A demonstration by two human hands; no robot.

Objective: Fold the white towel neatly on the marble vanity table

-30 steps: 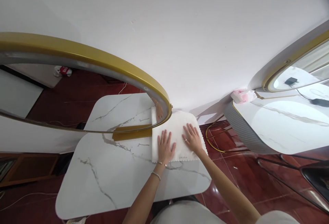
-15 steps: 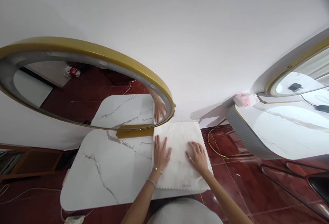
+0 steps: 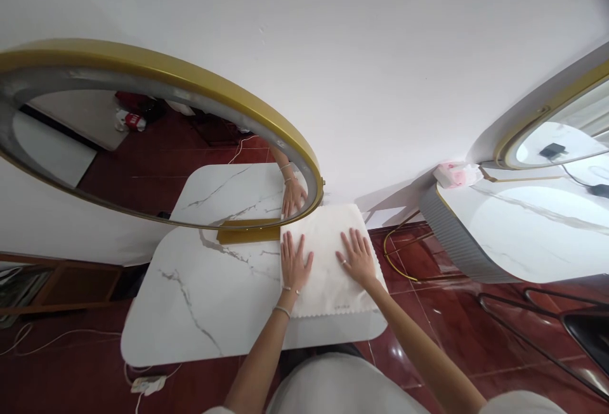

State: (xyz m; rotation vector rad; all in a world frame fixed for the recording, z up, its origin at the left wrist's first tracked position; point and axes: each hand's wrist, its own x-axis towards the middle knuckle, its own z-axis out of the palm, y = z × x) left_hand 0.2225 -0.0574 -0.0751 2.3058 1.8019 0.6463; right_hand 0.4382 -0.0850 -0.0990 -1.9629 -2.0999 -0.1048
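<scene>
L hand (image 3: 295, 268) & R hand (image 3: 358, 262) both palm-down, fingers spread wide, flat on the soft white rect. fabric cloth w/ scalloped edges (image 3: 326, 290), gripping nothing. Cloth lies at R end of the glossy white grey-veined table w/ rounded corners (image 3: 200, 319), next to the flat gold metal base (image 3: 247, 234) under the big round gold-rimmed mirror (image 3: 238, 92).

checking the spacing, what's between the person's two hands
In the head view, a bare stretch of white cloth lies between the left hand and the right hand.
</scene>
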